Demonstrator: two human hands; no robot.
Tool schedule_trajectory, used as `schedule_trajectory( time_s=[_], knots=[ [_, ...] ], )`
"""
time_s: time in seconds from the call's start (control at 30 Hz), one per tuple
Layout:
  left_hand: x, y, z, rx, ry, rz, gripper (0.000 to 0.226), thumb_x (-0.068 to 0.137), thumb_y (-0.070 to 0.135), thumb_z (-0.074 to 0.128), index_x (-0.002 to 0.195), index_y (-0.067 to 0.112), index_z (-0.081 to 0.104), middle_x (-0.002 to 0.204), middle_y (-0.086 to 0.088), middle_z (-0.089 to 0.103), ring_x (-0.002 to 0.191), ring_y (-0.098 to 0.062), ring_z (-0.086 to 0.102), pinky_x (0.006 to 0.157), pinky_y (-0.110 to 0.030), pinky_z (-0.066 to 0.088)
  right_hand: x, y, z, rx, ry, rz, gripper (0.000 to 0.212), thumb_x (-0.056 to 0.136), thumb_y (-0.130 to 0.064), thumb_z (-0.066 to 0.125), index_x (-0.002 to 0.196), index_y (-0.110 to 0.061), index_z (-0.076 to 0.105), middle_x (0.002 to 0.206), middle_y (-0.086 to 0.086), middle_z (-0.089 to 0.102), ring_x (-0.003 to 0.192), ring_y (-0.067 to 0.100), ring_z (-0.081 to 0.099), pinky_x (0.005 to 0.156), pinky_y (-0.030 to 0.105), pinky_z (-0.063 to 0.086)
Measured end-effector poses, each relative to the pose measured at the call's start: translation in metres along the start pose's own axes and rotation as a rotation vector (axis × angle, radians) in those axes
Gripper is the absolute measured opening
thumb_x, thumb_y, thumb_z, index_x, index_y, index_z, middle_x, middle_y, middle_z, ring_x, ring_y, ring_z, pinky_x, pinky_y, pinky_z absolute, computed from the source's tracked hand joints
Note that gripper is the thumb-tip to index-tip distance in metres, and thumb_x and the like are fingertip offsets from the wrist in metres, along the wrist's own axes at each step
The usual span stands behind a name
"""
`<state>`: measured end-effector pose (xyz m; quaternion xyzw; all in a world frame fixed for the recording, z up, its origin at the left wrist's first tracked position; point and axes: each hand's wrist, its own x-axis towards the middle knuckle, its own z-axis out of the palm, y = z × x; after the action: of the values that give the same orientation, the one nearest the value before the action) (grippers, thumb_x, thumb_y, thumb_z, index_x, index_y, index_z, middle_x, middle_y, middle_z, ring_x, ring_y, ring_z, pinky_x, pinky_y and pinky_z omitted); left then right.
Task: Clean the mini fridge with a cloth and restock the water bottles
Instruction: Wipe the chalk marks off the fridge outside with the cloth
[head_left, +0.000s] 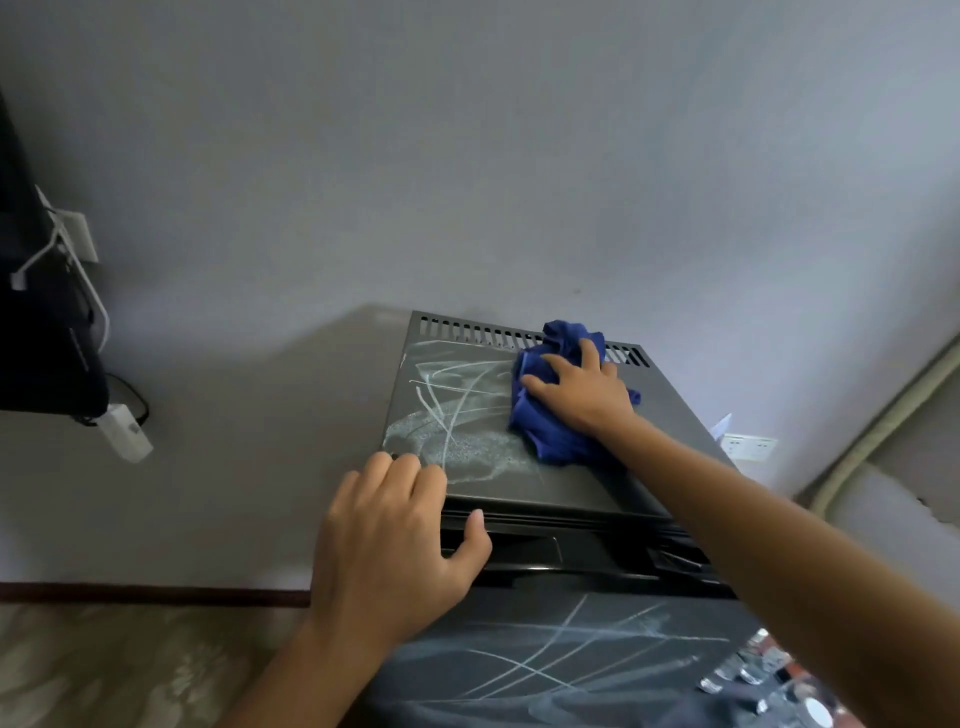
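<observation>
The lower right corner of the view was taken up by blurred glints that could not be made out, and the front of the mini fridge (519, 499) was cut off by the bottom edge. No water bottles could be seen. The palm and fingertips of the right hand (576, 392) were hidden against the blue cloth (545, 431), so whether the fabric was gripped or only pressed could not be told for certain; the fingers were seen spread and nearly straight, laid flat on the bunched cloth at the rear right of the fridge top, just beside the vent slots (467, 330). The left hand (395, 540) was rested on the front left corner of the top, fingers loosely bent over the edge, thumb touching the dark recess below; nothing was held in it.

The dark top was marked with whitish smears and streaks (452, 415), and similar streaks were seen on the door face. A grey wall (467, 156) stood behind, with a white socket (748, 447) at the right, a pipe (883, 415) beside it, and a black object with white cables (41, 312) at the left.
</observation>
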<state>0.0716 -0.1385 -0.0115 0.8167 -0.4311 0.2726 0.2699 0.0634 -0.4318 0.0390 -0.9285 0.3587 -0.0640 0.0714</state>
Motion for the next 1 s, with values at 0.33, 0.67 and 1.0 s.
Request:
schedule_trajectory(
  time_s=[0.33, 0.67, 1.0],
  knots=[
    [-0.004, -0.005, -0.004, -0.054, -0.043, 0.029, 0.034, 0.089, 0.046, 0.053, 0.091, 0.014, 0.065, 0.088, 0.0, 0.056, 0.083, -0.023, 0.053, 0.077, -0.04, 0.045, -0.144, 0.0, -0.007, 0.005, -0.007, 0.044, 0.072, 0.09, -0.078, 0.04, 0.154, -0.048, 0.03, 0.171, 0.0, -0.005, 0.15, 0.033, 0.019, 0.121, 0.048, 0.02],
    [-0.026, -0.013, 0.017, -0.222, 0.257, 0.057, 0.029, 0.081, 0.014, 0.06, 0.101, 0.004, 0.079, 0.103, -0.008, 0.074, 0.1, -0.027, 0.068, 0.097, -0.045, 0.056, -0.121, -0.014, -0.006, -0.005, 0.02, 0.074, 0.071, 0.086, -0.082, 0.04, 0.148, -0.048, 0.033, 0.169, 0.005, 0.003, 0.147, 0.04, 0.023, 0.119, 0.051, 0.021],
    [-0.025, -0.012, 0.039, -0.233, 0.459, 0.078, 0.036, 0.088, 0.006, 0.045, 0.088, -0.002, 0.081, 0.094, -0.012, 0.076, 0.096, -0.027, 0.073, 0.087, -0.048, 0.06, 0.051, -0.012, 0.003, 0.05, 0.035, 0.143, 0.072, 0.086, -0.078, 0.041, 0.143, -0.035, 0.045, 0.157, 0.01, 0.023, 0.139, 0.046, 0.03, 0.113, 0.061, 0.027]
  ],
)
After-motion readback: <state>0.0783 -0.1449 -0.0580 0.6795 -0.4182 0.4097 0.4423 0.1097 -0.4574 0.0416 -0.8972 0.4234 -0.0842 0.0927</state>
